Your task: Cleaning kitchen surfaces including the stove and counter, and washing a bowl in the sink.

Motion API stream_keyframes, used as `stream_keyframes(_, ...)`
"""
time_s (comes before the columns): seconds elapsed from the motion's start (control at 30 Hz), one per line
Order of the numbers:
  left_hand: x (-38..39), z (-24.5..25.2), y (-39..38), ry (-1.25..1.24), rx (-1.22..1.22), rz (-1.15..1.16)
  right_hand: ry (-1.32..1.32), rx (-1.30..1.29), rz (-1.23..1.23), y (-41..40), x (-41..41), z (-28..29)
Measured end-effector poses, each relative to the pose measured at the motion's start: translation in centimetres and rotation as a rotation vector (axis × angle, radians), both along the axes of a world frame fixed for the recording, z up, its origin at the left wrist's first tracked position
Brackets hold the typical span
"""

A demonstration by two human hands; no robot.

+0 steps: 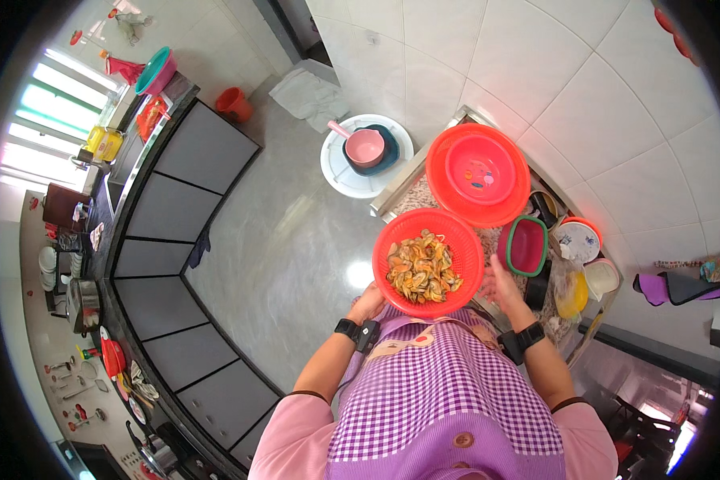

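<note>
A red plastic colander (479, 252) is in front of my apron, overlapping the near corner of a speckled stone-topped table (414, 195). Shelled mussels (423, 270) lie heaped in it. My left hand (369, 302) holds the colander's lower left side. At its right side is my right hand (501, 287), thumb raised and fingers against the colander, their tips partly hidden. A maroon tub with a green rim (527, 246) stands close beyond my right hand. Behind the colander, a pink basin (480, 169) sits inside a larger red basin (438, 183).
Bowls (579, 242), a yellow item in clear plastic (572, 294) and a cream jug (602, 277) crowd the table's right side. A pink dipper (365, 147) rests on a round white lid (334, 171) beyond the table corner. Grey cabinets (180, 144) line the left.
</note>
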State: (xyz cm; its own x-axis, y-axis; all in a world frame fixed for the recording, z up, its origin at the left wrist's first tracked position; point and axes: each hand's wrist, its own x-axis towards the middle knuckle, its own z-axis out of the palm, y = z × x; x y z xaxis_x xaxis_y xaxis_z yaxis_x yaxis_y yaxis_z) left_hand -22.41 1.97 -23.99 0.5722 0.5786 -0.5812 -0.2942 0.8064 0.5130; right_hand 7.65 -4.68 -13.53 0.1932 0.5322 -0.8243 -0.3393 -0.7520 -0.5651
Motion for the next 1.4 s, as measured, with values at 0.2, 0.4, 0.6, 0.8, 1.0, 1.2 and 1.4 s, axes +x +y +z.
stream_keyframes(0.2, -1.1, 2.7, -1.3, 0.030, -0.022, 0.115, -0.562, 0.304, -0.156, 5.4, 5.2, -5.5)
stream_keyframes(0.4, -2.7, 6.0, -2.2, 0.076, 0.047, 0.218, -0.064, 0.174, -0.473, 14.1, 7.4, -7.2)
stream_keyframes(0.6, -5.2, 8.0, -3.6, 0.060, 0.046, 0.351, 0.122, 0.158, -0.464, 14.9, 8.3, -8.7)
stream_keyframes(0.8, -9.7, 9.7, -6.2, 0.038, 0.007, 0.620, -0.593, 0.418, -0.168, 12.6, 3.7, 0.3)
stream_keyframes(1.0, -32.6, 14.6, -4.4, 0.111, 0.128, 0.661, -0.587, 0.676, -0.033, 14.1, -21.4, 12.8)
stream_keyframes(1.2, -37.8, 15.2, -6.8, 0.012, 0.073, 0.779, -0.556, 0.776, 0.102, 12.6, -30.5, 17.7)
stream_keyframes(1.4, -44.7, 15.3, -13.0, -0.024, 0.134, 0.841, -0.394, 0.766, 0.179, 8.8, -38.3, 17.8)
